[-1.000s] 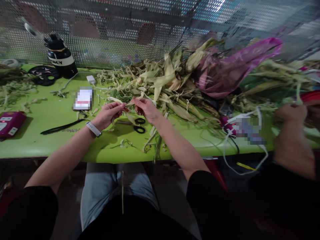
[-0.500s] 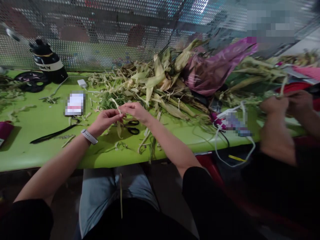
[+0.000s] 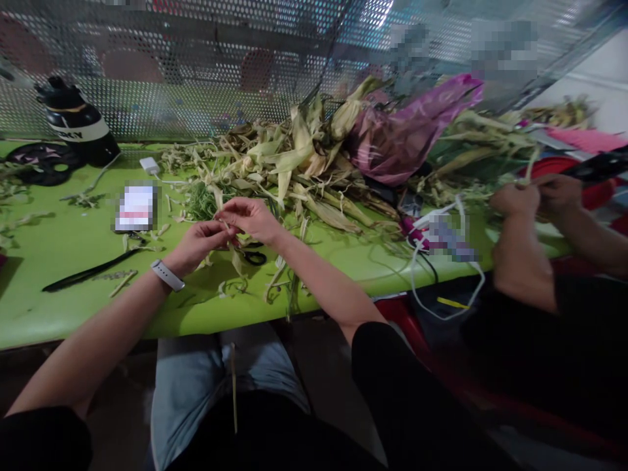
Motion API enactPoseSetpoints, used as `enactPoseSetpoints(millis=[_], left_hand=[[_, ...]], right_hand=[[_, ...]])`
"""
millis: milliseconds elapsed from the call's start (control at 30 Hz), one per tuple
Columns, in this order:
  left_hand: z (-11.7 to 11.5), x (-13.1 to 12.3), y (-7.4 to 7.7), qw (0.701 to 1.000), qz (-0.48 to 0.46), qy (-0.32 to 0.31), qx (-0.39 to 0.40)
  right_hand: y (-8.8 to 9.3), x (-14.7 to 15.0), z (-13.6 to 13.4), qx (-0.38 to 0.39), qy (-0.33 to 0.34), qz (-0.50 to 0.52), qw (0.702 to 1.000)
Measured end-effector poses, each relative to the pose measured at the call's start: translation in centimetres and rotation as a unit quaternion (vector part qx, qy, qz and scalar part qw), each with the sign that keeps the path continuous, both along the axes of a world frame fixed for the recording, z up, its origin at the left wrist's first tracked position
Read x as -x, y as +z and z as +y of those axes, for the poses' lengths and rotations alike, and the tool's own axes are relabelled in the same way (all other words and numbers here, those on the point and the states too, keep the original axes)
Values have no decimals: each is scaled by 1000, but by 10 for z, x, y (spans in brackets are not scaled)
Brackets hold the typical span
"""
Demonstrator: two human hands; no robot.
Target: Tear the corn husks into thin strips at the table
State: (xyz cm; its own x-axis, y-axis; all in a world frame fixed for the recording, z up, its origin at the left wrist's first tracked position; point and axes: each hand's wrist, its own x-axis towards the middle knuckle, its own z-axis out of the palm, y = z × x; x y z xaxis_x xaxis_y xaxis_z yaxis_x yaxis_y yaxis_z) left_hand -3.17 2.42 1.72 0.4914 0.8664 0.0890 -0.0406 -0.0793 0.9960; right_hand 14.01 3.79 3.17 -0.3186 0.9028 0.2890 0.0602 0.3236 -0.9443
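Note:
A pale strip of husk (image 3: 217, 196) stands up between my hands, and its lower part hangs beneath them. My left hand (image 3: 199, 244), with a white watch band at the wrist, pinches the strip from the left. On the right, my right hand (image 3: 249, 218) closes its fingertips on the same strip, touching the left fingertips. Black-handled scissors (image 3: 255, 258) lie on the green table (image 3: 181, 307) just below my hands, partly hidden. Behind them is a big heap of dry corn husks (image 3: 304, 154).
A black bottle (image 3: 81, 127), a phone (image 3: 136, 208) and a black strap (image 3: 91, 269) are at the left. A purple bag (image 3: 397, 140) rests against the heap. White cables (image 3: 413, 275) hang over the edge near a co-worker's hands (image 3: 515, 199) at the right.
The view has shifted slightly, so the table's things appear further left. My right hand has moved over the strip, closer to my left fingertips, and covers more of it.

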Motion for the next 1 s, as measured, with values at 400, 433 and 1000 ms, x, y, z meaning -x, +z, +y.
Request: enactPoseSetpoints(millis=[400,433,1000], left_hand=[[1,3,3,998,-4,65,22],[1,3,3,998,-1,63,31],[4,-3,-4,969,-207,87,107]], right_hand=[[12,-31,2,-58,-36,-201,977],[11,-32,4,-62,-47,-207,975],[-9,16,-31,-76,-71,-281,954]])
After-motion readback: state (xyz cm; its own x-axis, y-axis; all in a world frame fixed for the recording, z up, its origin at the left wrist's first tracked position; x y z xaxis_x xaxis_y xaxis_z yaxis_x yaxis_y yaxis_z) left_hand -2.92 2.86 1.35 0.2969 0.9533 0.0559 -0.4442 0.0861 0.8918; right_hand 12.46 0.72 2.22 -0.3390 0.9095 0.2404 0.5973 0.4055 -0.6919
